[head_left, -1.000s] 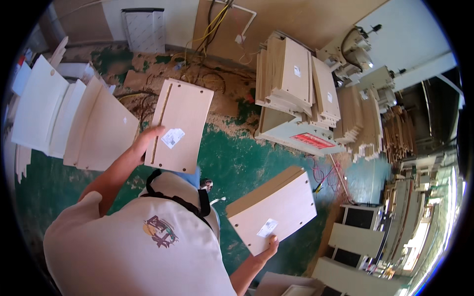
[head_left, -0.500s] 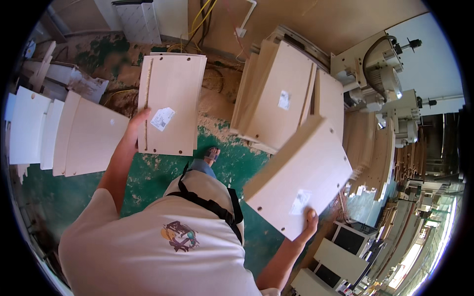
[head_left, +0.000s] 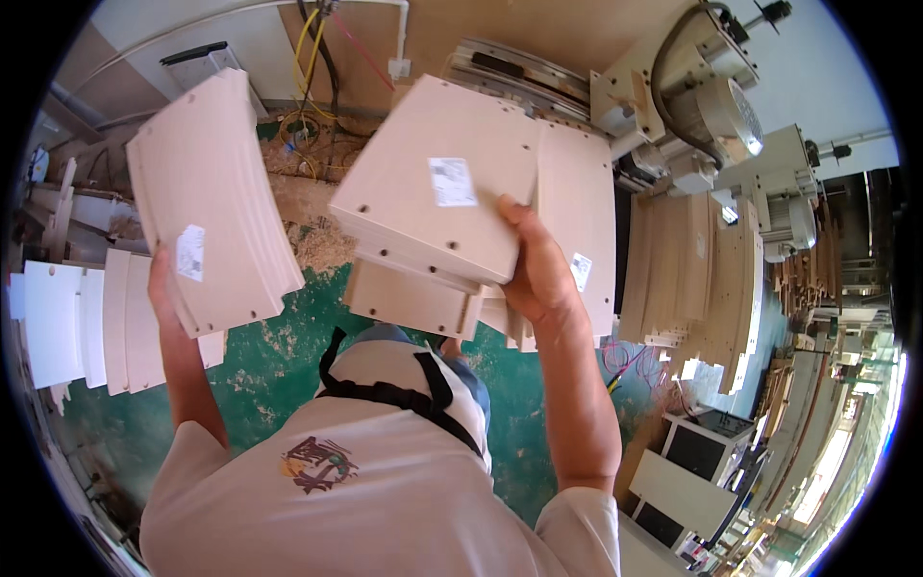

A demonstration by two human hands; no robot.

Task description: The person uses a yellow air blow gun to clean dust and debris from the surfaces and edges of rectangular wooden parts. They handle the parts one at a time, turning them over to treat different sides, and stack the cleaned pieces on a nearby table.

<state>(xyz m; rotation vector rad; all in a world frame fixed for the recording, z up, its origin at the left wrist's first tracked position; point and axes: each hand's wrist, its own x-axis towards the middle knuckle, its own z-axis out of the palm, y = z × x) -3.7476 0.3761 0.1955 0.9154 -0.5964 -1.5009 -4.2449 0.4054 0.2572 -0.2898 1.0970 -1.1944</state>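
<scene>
**Two panels held up, one per hand**

Nearest: person's white shirt (head_left: 317, 481) w/ black strap (head_left: 404, 396) across the back, filling lower centre. Both forearms rise from it.

R hand (head_left: 538, 274) is clamped on the right edge of a pale wood panel (head_left: 433, 192): thumb on top face, fingers hidden underneath. Panel is held up in front, tilted, white label (head_left: 452, 181) on its face, small drill holes along the near edge. It sits directly over a stack (head_left: 413, 300) of similar boards; touching or just above, can't tell.

L hand (head_left: 165, 288) grips the lower edge of a second panel (head_left: 207, 197), out to the left & well apart from the first. Only thumb & part of the palm show; fingers are behind the board, closed on it. This panel is tilted too, w/ a small label (head_left: 190, 252) near the hand and holes along its lower edge.

Below: green floor (head_left: 279, 351) w/ sawdust. Left side: row of white boards (head_left: 67, 322) standing on edge.

Further: more stacked boards (head_left: 692, 269) at right, beside the first stack. Behind them a grey machine (head_left: 711, 115) w/ motor. Yellow and red cables (head_left: 322, 58) run down the back wall (head_left: 183, 24).
</scene>
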